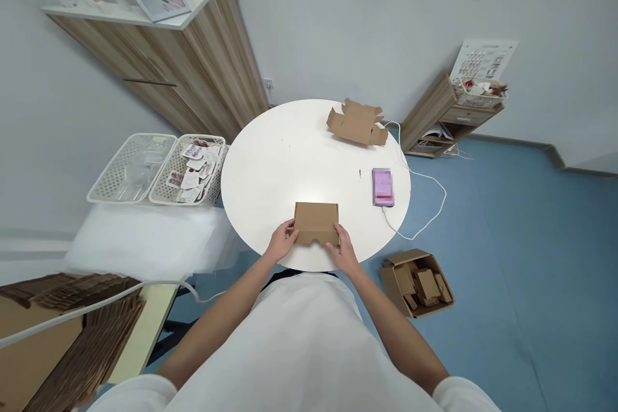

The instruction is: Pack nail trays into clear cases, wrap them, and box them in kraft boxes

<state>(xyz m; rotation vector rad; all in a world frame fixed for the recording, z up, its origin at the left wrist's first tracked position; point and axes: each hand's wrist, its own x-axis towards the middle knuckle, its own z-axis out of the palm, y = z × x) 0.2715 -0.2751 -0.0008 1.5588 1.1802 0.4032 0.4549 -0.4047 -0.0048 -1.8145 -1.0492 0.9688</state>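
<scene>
Gripping the small closed cardboard box (316,223) at its near corners, the left hand (281,242) and right hand (344,250) press it onto the round surface (290,161). It looks fully folded; beyond the fingers, a flat unfolded box (357,122) remains, a phone (383,187) between.

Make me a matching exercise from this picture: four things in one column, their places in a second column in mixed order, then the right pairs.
Things:
1. closed cardboard box
2. unfolded cardboard blank
3. phone
4. open carton of small boxes

Places:
A. on the blue floor, right of the round table
B. at the table's far edge
C. at the table's near edge, between the left hand and right hand
D. on the table's right side, with a white cable running off it

Pairs: 1-C, 2-B, 3-D, 4-A
</scene>
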